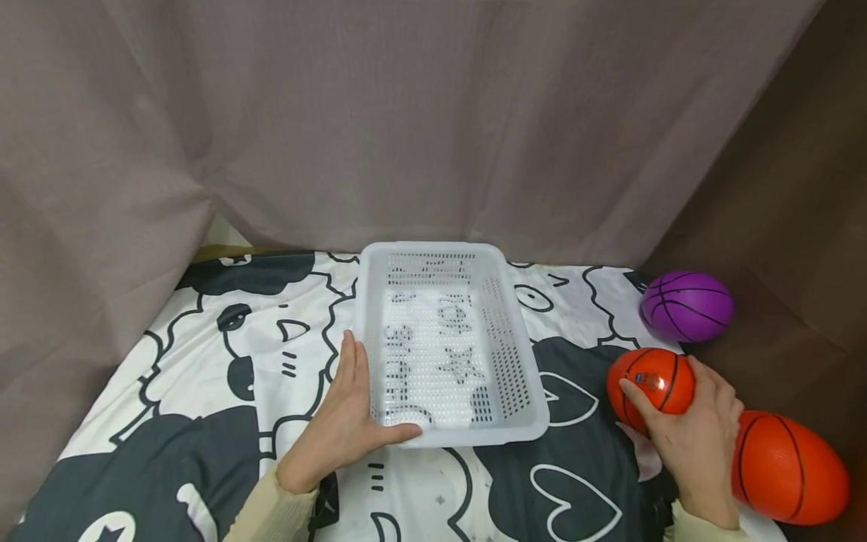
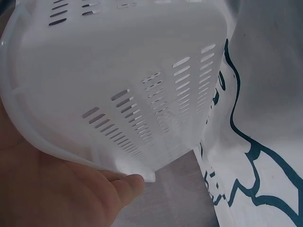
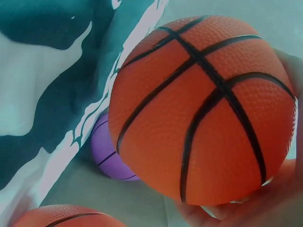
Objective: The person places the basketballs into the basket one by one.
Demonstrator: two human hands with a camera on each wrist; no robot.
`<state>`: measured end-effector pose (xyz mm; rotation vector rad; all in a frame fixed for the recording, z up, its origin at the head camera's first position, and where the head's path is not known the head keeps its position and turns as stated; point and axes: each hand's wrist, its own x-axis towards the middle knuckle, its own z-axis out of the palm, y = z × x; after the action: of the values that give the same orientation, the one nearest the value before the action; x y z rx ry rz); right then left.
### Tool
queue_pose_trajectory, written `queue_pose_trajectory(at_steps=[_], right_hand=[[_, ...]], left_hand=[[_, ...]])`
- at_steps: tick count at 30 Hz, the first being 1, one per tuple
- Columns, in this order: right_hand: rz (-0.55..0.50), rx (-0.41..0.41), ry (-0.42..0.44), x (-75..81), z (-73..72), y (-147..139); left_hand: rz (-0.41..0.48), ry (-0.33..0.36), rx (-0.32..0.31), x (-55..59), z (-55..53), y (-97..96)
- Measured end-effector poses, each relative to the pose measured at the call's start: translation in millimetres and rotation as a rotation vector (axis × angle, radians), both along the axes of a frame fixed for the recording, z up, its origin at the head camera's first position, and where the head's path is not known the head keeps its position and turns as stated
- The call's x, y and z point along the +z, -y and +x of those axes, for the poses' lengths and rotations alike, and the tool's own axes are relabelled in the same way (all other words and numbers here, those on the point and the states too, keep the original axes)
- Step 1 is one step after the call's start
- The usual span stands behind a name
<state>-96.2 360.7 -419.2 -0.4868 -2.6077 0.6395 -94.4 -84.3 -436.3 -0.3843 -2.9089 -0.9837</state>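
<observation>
In the head view a white perforated plastic basket (image 1: 530, 410) lies on the printed cloth. My left hand (image 1: 342, 421) rests at its near left corner, straight fingers along the left side and thumb along the front rim. The left wrist view shows the basket's slotted outer wall (image 2: 118, 61) close up, with the hand (image 2: 61, 189) against its rim. At the right my right hand (image 1: 701, 433) grips a small orange toy basketball (image 1: 643, 369), thumb on the near side and fingers round the far side. That ball fills much of the right wrist view.
A purple toy basketball (image 1: 687, 306) sits at the cloth's back right edge. Another orange toy basketball (image 1: 789, 467) lies right of my right hand. Grey-brown curtain fabric (image 1: 433, 128) hangs behind, and a darker brown one (image 1: 799, 248) closes the right side.
</observation>
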Motion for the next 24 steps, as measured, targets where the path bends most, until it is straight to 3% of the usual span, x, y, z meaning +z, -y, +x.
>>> queue_pose_trajectory(at_steps=[24], right_hand=[[-0.116, 0.037, -0.078, 10.6, 4.2, 19]], left_hand=[[-0.003, -0.01, 0.002, 0.1, -0.2, 0.2]])
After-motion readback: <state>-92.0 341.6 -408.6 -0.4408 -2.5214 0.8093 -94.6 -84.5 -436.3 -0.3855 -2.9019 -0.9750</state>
